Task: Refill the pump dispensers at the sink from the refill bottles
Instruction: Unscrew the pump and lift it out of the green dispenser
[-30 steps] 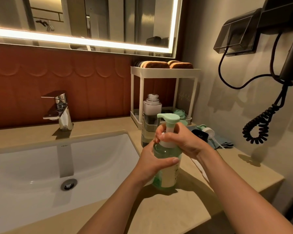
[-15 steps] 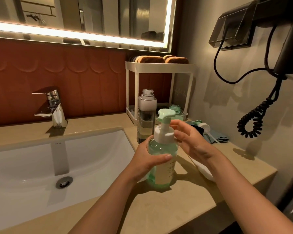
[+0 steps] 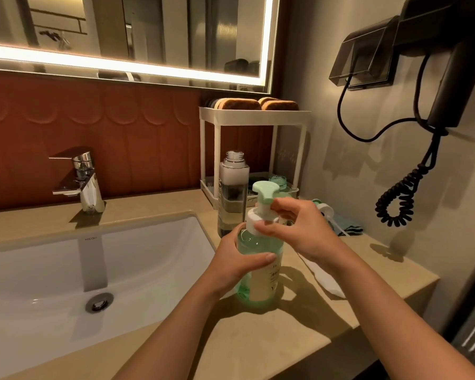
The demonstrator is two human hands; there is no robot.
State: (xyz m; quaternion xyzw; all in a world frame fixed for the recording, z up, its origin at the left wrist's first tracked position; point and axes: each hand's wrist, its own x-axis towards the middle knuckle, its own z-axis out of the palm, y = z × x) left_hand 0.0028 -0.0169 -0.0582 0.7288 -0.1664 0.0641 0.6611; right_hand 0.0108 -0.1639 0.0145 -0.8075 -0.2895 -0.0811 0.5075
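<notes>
Both hands are on it: the right hand [image 3: 294,231] pinches the white pump collar [image 3: 254,219] and the left hand [image 3: 242,266] wraps the green pump dispenser [image 3: 261,283], which stands upright on the bench [image 3: 258,341] just right of the sink [image 3: 154,250] rim. Bare bench runs to the front edge. Close behind stands an uncapped clear bottle [image 3: 233,198]. The sink reads HEGII; the dispenser label is too small to read.
</notes>
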